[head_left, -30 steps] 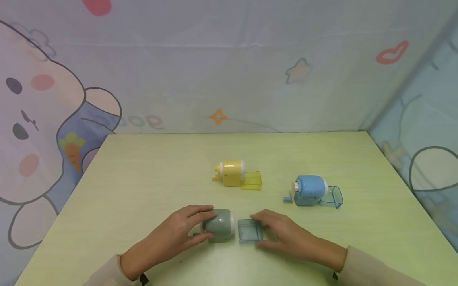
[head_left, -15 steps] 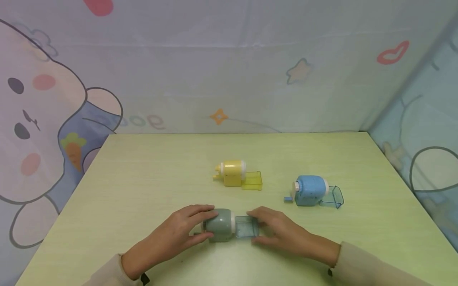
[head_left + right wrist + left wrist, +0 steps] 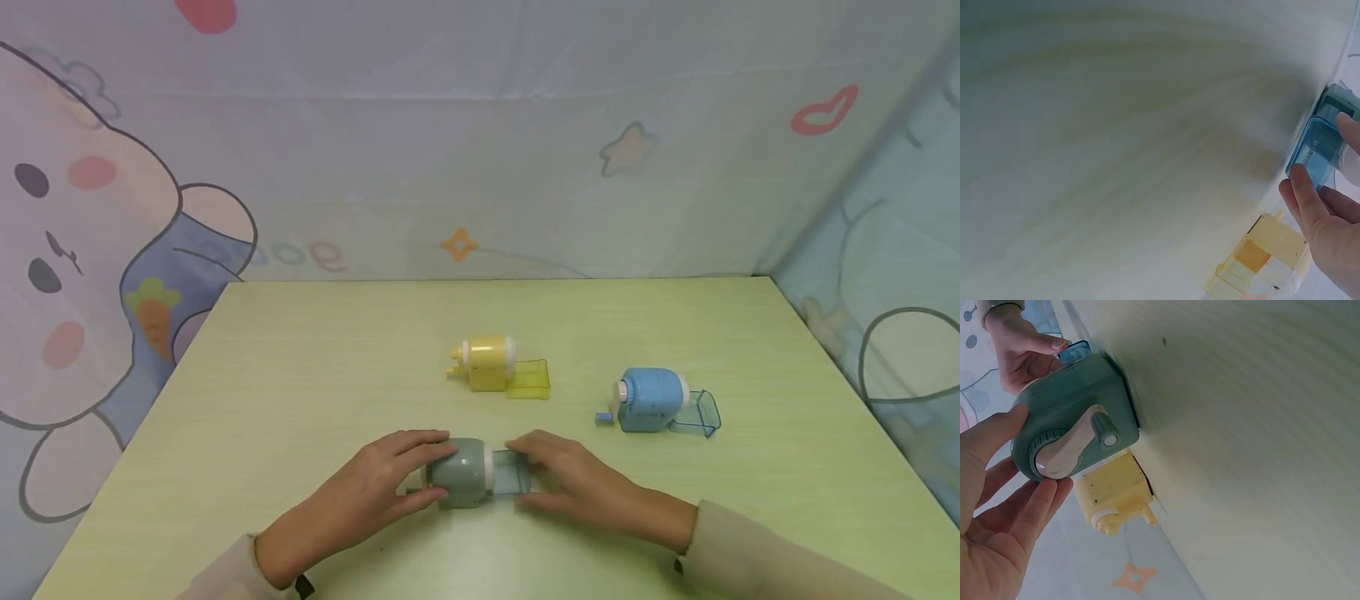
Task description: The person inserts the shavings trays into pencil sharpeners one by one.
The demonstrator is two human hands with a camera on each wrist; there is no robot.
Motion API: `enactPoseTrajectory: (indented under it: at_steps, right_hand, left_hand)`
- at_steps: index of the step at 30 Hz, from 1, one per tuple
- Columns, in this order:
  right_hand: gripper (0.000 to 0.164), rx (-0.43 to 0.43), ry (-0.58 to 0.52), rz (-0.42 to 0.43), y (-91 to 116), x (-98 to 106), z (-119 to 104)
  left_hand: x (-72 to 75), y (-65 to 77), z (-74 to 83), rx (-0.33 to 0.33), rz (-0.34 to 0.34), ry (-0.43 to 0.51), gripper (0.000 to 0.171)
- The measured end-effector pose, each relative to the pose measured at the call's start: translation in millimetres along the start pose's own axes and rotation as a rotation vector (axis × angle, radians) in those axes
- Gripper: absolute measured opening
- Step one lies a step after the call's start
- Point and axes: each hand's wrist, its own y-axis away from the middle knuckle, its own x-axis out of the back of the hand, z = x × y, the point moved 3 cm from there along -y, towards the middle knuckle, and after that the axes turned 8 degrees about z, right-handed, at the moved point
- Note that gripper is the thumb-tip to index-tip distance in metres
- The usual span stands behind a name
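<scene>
A grey-green hand-crank pencil sharpener [image 3: 465, 472] stands at the front middle of the table. My left hand [image 3: 367, 479] grips its body from the left, thumb on the near side and fingers on the far side. The left wrist view shows its pale crank arm [image 3: 1071, 445] with a green knob. With thumb and fingers my right hand [image 3: 581, 482] pinches a clear bluish shavings drawer [image 3: 507, 473] by its two sides. The drawer's inner end sits in the sharpener's right end, while its outer part sticks out, as the right wrist view also shows for the drawer [image 3: 1318, 153].
Behind, a yellow sharpener [image 3: 487, 364] has its clear yellow drawer [image 3: 529, 380] pulled out to the right. Farther right stands a blue sharpener [image 3: 651, 402], its clear drawer [image 3: 697, 414] sticking out too. A printed cloth [image 3: 525, 167] hangs along the table's back edge.
My right hand has moved left with the drawer, from a gap beside the green sharpener to partly inside its end. My left hand and the sharpener have stayed in place.
</scene>
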Motion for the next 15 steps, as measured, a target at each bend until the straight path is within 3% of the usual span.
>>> enactPoseTrajectory:
  at_steps: [15]
  right_hand:
    - [0.055, -0.037, -0.042, -0.053, -9.2, -9.1, -1.9]
  left_hand:
    - [0.5, -0.1, 0.5, -0.005, 0.01, 0.005, 0.054]
